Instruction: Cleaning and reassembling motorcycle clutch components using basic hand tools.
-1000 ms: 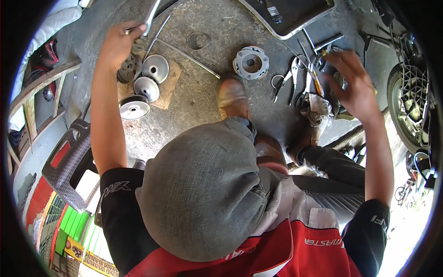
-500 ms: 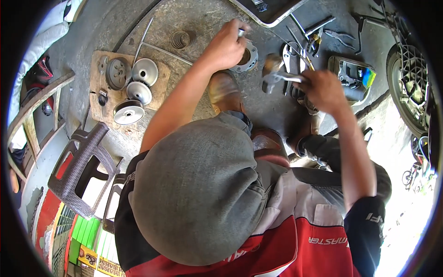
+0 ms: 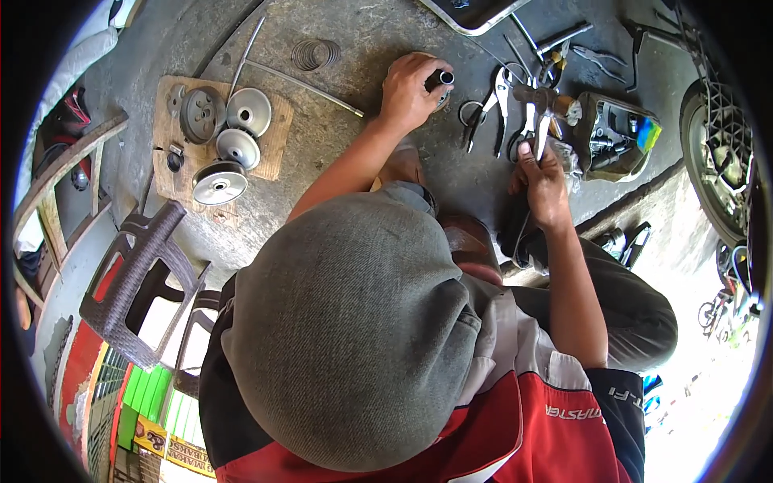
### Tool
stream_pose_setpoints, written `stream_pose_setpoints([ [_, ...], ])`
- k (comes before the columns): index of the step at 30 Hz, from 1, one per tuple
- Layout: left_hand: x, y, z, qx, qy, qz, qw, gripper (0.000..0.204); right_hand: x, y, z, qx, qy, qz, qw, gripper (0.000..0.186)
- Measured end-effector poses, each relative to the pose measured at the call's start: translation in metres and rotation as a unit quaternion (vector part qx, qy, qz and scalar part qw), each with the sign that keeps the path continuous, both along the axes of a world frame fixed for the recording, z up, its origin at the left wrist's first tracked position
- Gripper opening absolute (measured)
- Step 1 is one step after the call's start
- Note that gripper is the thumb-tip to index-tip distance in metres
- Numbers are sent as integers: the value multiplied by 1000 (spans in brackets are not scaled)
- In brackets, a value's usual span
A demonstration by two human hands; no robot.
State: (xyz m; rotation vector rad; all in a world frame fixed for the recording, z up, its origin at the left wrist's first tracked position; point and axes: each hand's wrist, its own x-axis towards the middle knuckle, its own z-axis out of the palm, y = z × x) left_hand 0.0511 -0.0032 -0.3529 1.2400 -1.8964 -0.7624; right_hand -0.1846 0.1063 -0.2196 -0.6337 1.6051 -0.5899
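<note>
Concrete floor [image 3: 362,30] across the upper frame, with a wood board [image 3: 270,153] of metal discs [image 3: 248,113] at upper left. On my feed, the left hand [image 3: 411,92] has its fingers wrapped round a dark tube [image 3: 445,78], upper middle, open end showing; can't really tell what's under it. The right hand [image 3: 541,181] is clamped on a hammer [image 3: 542,135], its head near the tin [image 3: 618,175] at upper right. IMO good form here is a steady tube, fingers below its rim, firm hammer grip. Watch the edges: pliers [image 3: 501,97] lie between the hands, tray [image 3: 475,33] rim near above. Roomiest bit looks up-left, toward the spring [image 3: 316,55], but the rod [image 3: 306,87] ends near the left wrist.
</note>
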Motion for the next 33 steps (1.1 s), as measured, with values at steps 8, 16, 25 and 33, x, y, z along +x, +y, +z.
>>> stream_pose_setpoints([
  [8,1,-1,-11,-78,-76,38,993,36,27,-2,-9,-29,233,165,958,51],
  [16,-1,-4,-15,-55,-31,47,997,28,61,-25,-28,-131,296,203,924,47],
  [25,-8,-9,-13,-67,-61,58,994,34,64,-36,-63,-159,326,196,911,47],
  [33,-7,-16,-14,-52,-109,28,992,27,53,-42,-48,-139,302,196,922,52],
])
